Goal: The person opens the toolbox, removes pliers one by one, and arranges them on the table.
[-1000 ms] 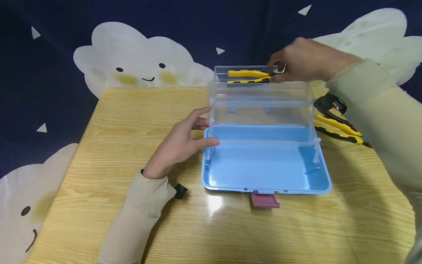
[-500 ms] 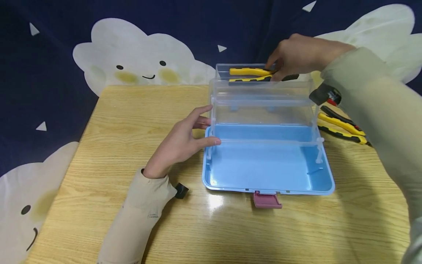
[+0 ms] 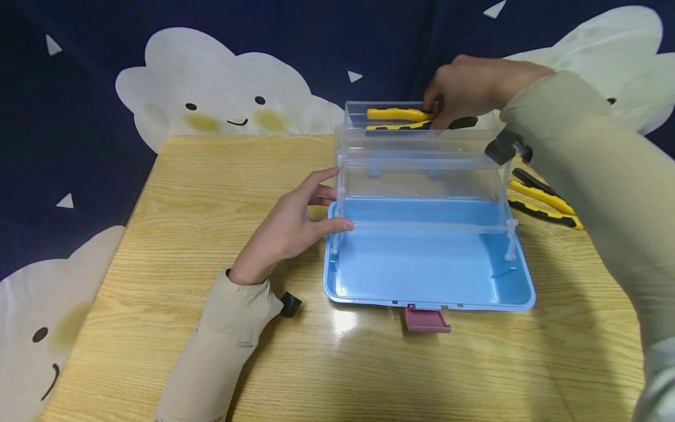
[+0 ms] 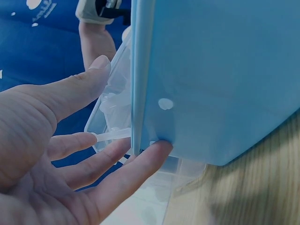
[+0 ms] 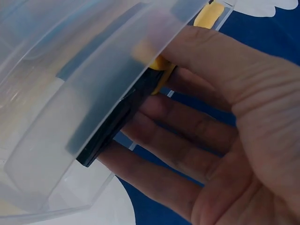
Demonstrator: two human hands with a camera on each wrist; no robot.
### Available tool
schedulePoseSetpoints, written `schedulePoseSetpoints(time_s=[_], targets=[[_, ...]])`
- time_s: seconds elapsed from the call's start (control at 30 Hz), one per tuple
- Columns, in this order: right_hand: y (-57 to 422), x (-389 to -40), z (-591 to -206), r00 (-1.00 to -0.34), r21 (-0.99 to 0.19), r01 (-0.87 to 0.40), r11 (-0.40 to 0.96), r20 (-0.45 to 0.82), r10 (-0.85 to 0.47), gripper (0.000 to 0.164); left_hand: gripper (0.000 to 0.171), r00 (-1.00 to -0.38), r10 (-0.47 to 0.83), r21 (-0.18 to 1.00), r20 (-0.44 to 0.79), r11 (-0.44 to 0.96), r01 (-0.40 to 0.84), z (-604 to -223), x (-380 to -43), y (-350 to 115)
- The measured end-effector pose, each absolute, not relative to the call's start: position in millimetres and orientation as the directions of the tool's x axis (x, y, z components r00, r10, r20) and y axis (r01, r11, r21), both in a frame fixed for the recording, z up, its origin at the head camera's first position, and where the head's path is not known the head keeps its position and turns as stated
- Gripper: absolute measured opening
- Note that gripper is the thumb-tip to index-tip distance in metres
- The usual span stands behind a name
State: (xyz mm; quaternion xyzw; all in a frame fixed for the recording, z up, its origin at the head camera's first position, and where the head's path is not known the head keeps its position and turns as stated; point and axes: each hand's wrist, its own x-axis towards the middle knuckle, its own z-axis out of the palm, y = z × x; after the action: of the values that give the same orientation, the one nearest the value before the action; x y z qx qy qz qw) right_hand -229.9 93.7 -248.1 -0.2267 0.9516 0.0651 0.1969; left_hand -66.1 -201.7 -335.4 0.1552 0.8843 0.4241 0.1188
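A light blue toolbox (image 3: 413,269) stands open, with clear plastic trays (image 3: 416,181) raised in tiers on side arms. Yellow-and-black pliers (image 3: 398,114) lie in the top tray, handles to the left. My right hand (image 3: 466,88) reaches into that tray and holds the pliers between thumb and fingers. Their dark end (image 5: 112,122) shows behind the clear wall in the right wrist view; the fingers hide the middle. At the box's left side, my left hand (image 3: 287,225) has its fingers spread, touching the blue wall (image 4: 211,84) and a tray arm (image 4: 112,135).
More yellow-and-black pliers (image 3: 543,199) lie on the wooden table (image 3: 221,193) right of the box, partly under the right sleeve. A pink latch (image 3: 427,320) juts from the box front. A dark blue cloth with clouds (image 3: 221,99) hangs behind.
My right hand has shifted slightly left and lower into the top tray, and the dark end of the pliers now shows to its right. My left hand stays in place.
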Motion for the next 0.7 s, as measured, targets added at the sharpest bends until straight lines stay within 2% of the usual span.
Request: schedulePoseSetpoints(time_s=[0.7], targets=[[100.2,-232.3,-249.5,-0.800,0.033,-0.503,0.864,-0.395,-0.451,0.042,0.088,-0.920,0.384,0.790,-0.080,0.588,0.177,-338.6,-68.0,-199.1]])
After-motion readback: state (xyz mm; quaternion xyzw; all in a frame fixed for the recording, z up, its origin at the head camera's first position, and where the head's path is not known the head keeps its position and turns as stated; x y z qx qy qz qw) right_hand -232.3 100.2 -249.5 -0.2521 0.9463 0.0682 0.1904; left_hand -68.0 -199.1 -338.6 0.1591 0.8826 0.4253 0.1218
